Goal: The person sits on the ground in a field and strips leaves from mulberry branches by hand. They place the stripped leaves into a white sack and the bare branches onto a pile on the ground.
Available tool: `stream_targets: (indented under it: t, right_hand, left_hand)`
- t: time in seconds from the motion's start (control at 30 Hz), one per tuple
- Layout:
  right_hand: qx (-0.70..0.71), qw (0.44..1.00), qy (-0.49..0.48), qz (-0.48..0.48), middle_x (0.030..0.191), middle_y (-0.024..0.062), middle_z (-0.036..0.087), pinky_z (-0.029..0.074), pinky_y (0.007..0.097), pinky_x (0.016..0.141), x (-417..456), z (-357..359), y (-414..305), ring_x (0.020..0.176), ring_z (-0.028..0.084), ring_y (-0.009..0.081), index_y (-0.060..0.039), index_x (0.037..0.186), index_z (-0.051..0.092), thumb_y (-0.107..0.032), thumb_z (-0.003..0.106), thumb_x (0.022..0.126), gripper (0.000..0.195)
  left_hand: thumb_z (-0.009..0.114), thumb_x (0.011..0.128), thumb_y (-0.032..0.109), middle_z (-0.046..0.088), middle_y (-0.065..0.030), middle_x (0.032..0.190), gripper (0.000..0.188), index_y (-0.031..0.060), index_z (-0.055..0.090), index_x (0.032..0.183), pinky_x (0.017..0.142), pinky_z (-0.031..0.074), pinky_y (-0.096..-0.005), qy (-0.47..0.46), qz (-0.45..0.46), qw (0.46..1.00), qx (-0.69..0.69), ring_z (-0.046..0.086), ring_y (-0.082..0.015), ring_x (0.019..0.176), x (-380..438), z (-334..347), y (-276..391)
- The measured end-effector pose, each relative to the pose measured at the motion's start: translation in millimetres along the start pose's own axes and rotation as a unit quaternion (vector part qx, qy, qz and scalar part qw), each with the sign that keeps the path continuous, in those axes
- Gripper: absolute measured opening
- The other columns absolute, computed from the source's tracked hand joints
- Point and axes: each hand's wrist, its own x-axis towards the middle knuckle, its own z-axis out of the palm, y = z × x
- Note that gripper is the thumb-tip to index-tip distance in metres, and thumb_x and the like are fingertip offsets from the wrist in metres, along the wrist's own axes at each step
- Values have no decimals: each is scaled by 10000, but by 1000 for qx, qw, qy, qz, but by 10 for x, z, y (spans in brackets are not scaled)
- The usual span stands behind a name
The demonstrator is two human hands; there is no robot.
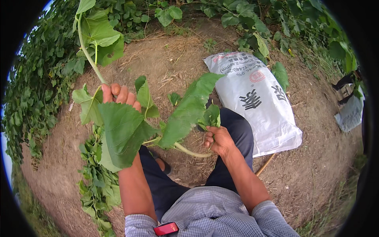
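Observation:
My left hand (120,96) grips the pale green stem of a leafy branch (91,62), which looks like mulberry. Its upper part rises to the top left of the view. Below the hand the stem curves across my lap, partly hidden behind a broad toothed leaf (124,130) and a long leaf (189,111). The bare stem end (195,153) lies just below my right hand (219,139). That hand is closed around a small bunch of green leaves (211,115), held near my knee.
A full white woven sack (266,118) bearing print lies to the right, with a wooden stick (265,164) poking out below. Leafy cuttings (99,180) are heaped at left. Dense foliage (38,74) borders the soil. Another person's dark-clothed limb (343,81) and a pale sack (351,114) show far right.

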Motion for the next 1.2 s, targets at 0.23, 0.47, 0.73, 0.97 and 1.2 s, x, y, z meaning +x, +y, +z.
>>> stream_targets:
  t: [0.23,0.47,0.73,0.97,1.2]
  right_hand:
    - [-283,928,-235,64,828,145,645,574,394,629,-51,240,158,651,630,233,33,1012,603,-178,554,939,229]
    - [32,975,-185,117,1050,165,631,569,448,770,130,91,433,867,656,287,20,1132,554,-274,525,956,344]
    - [165,960,-216,-68,1120,117,591,497,468,918,89,-220,233,1007,594,267,-51,1141,548,-175,557,939,238]
    - [-54,931,-336,-129,1256,58,544,453,353,950,-79,168,239,1130,537,173,-38,1340,451,9,560,904,452]
    - [-521,648,-97,-547,1103,241,488,452,448,839,-559,607,155,1026,515,427,-8,1353,323,-24,699,734,725]
  left_hand:
    - [348,1030,419,330,28,578,385,103,477,850,402,251,-261,48,-27,996,73,262,-90,449,25,105,-219]
    - [337,1030,427,333,26,566,402,103,474,835,400,248,-255,57,-33,995,80,254,-84,440,0,178,-210]
    - [324,1034,423,349,17,583,405,96,481,852,392,258,-270,113,0,987,116,274,-94,438,23,167,-215]
    - [387,1004,478,378,14,608,408,123,481,826,464,335,-287,176,12,972,158,344,-127,506,196,79,-274]
    - [431,988,490,384,5,592,423,107,451,808,502,307,-254,275,46,938,207,360,-116,528,363,17,-466]
